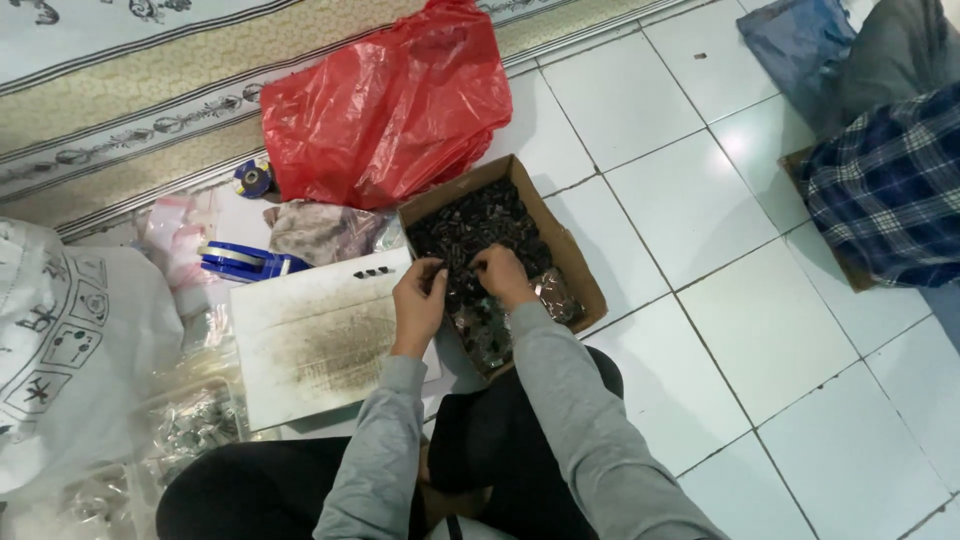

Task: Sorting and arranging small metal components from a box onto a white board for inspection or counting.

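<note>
On the white tiled floor [700,200], seen from the head camera, a cardboard box [575,262] of small dark pieces [470,225] lies with its long axis running diagonally away from the person. Both hands are in it: the left hand [418,300] at the near left rim, fingers pinched on a piece, the right hand [503,275] deeper in the heap, fingers curled, hold unclear. A stained white board [310,340] lies just left.

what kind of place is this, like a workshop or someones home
Probably a home floor used for piecework, not a workshop: the person sits on white floor tiles beside a patterned mat, both hands in a cardboard box of small dark parts.
</note>
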